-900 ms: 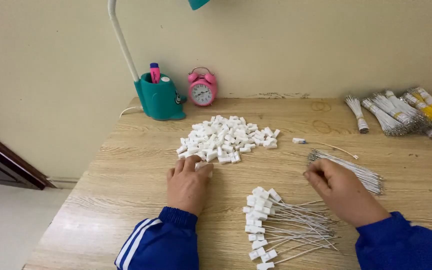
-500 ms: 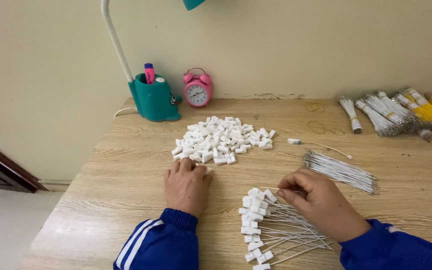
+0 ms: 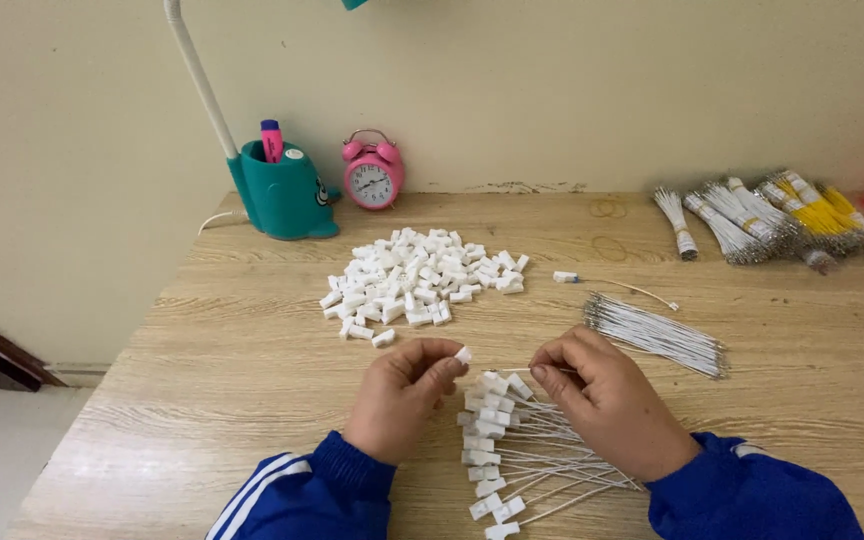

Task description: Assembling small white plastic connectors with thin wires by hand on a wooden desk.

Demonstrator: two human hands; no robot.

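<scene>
Barely visible, thin wire point(image 3: 512, 370) leaves right hand point(image 3: 607, 405).

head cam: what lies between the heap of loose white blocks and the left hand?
Bare wood of the table in the head view; heap of loose white blocks sits apart from the left hand, which pinches one white block.

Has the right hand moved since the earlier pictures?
Yes. The right hand moved left, away from the loose wire bundle toward the left hand, above the finished pile.

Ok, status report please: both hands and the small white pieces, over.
Left hand pinches one white cap. Right hand pinches a thin white wire. Finished pile lies between the hands. Nothing blocks them.
</scene>
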